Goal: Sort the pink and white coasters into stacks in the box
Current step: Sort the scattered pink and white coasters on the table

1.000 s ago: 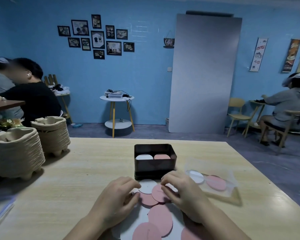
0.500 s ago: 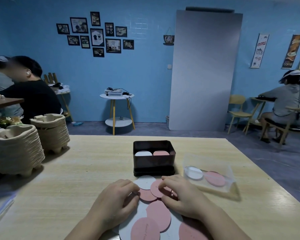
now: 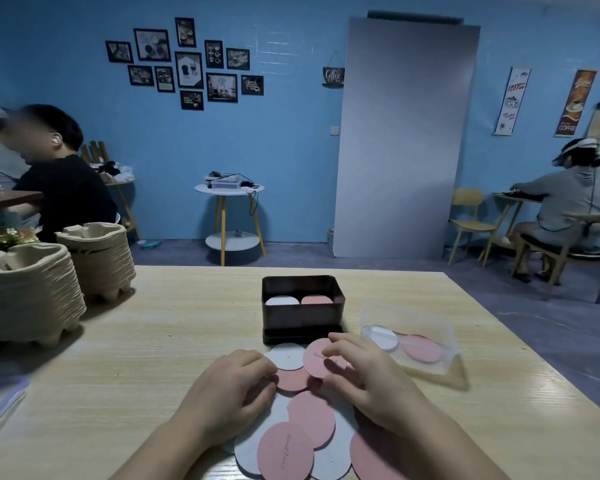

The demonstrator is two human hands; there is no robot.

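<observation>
Nearest, at the near edge of the worktop (image 3: pixel 146 341): loose coasters (image 3: pixel 302 434), pink and white, overlapping in a heap and running off the bottom of the view. On the heap's left side, the left hand (image 3: pixel 229 396): lies knuckles up with fingers bent, tips touching the rim of a white coaster (image 3: pixel 286 356) and of another pink disc just nearer than it; cannot tell whether anything is actually gripped. On the heap's right side, the right hand (image 3: pixel 371 379): pinches a pink coaster (image 3: pixel 317 358) between thumb and curled fingers, forefinger hooked over the far rim, thumb pressed against the near part. Overlaps, with that disc's left rim, the right rim of the white coaster. Just beyond, about midway across the worktop, the box (image 3: pixel 302 318): dark, rectangular, open-topped, standing on a flat dark base slightly wider than itself, very near the far end of the heap. Holds two piles side by side, a white stack (image 3: pixel 281 301) on the left and a pink stack (image 3: pixel 316 300) on the right, both sitting below the rim. Beside the box, toward the right edge, a clear plastic tray (image 3: pixel 440 367) with one pale disc and one pink disc in it. Farthest, along the left edge, two piles of pulp trays (image 3: pixel 28 296), one behind the other, well apart from the box.
</observation>
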